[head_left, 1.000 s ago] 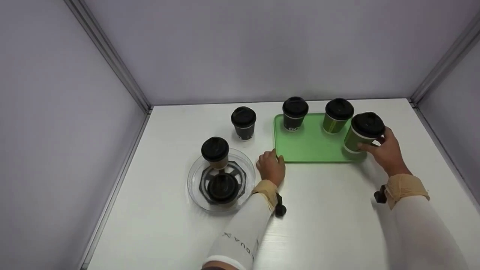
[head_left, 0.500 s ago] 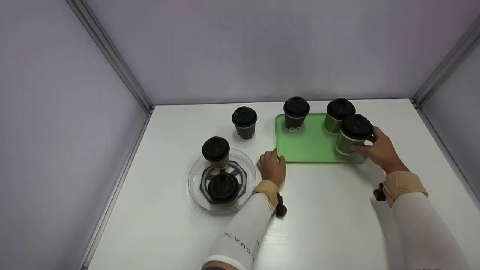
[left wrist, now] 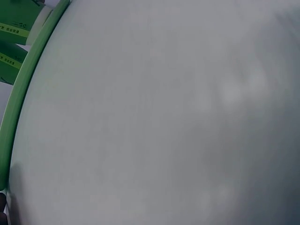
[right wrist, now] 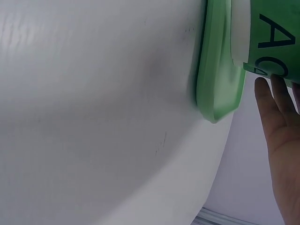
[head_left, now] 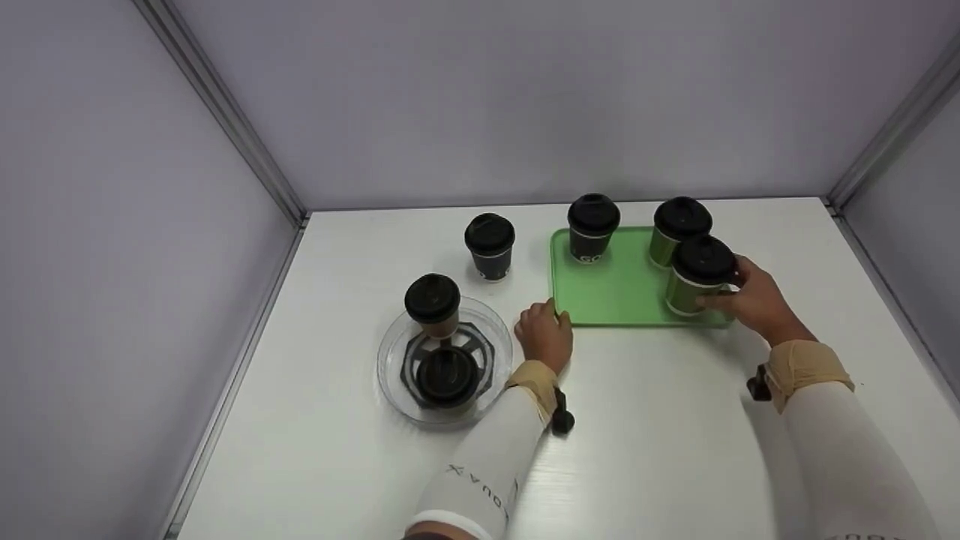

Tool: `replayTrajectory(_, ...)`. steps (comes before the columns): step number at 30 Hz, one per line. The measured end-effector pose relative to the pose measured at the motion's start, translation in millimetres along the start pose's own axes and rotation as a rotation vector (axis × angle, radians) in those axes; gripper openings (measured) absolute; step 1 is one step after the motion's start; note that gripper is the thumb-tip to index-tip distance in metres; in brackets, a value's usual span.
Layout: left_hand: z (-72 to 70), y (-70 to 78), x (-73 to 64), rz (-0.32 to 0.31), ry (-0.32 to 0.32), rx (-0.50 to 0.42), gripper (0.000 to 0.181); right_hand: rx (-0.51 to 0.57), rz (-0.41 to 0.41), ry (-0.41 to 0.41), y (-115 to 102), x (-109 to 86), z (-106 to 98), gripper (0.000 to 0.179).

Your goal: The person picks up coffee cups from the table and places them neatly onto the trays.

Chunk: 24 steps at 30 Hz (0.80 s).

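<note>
My right hand [head_left: 761, 304] grips a green paper cup [head_left: 688, 295] with a black lid, thumb on its near side. The cup is upright over the front right part of a green tray [head_left: 607, 296]; I cannot tell whether its base touches. In the right wrist view, fingers [right wrist: 265, 105] lie against the green wall of that cup. My left hand [head_left: 544, 339] pinches the tray's near left corner between thumb and forefinger. On the tray stand a second green lidded cup [head_left: 661, 247], partly hidden, and a dark lidded cup [head_left: 589, 245] at the back left.
Left of the tray another dark lidded cup [head_left: 492, 262] stands on the white table [head_left: 645, 435]. A clear round dish [head_left: 390, 394], close to my left forearm, bears a brown lidded cup [head_left: 440, 326] and another black-lidded cup [head_left: 447, 376]. Walls enclose the table's back and sides.
The right hand has carried the green cup leftward and slightly down toward the tray's front, so it now overlaps the other green cup in view. The left hand stays at the tray corner.
</note>
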State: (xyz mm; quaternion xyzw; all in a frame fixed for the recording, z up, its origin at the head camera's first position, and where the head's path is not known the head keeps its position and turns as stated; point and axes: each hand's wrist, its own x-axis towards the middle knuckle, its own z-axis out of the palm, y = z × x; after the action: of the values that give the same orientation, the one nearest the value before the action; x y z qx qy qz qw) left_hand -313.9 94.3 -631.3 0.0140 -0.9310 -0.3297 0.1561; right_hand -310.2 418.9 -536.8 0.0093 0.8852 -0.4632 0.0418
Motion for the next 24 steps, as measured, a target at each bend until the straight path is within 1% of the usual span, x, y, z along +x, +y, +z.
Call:
replayTrajectory(5,2.8,-1.0,0.8,0.005,0.006,0.024,0.030,-0.007,0.008,-0.006,2.6,1.2,1.1,0.106)
replayTrajectory(11,2.8,-0.9,1.5,0.015,0.019,0.029,0.030,-0.003,-0.001,-0.009,4.1,2.5,3.0,0.108)
replayTrajectory(18,2.4,-1.1,-0.2,0.008,0.012,-0.004,0.029,0.016,0.003,-0.036,6.5,1.8,4.4,0.108)
replayTrajectory(24,3.7,-0.9,0.2,0.000,0.014,0.003,0.029,0.018,-0.016,-0.036,9.3,1.2,5.5,0.107)
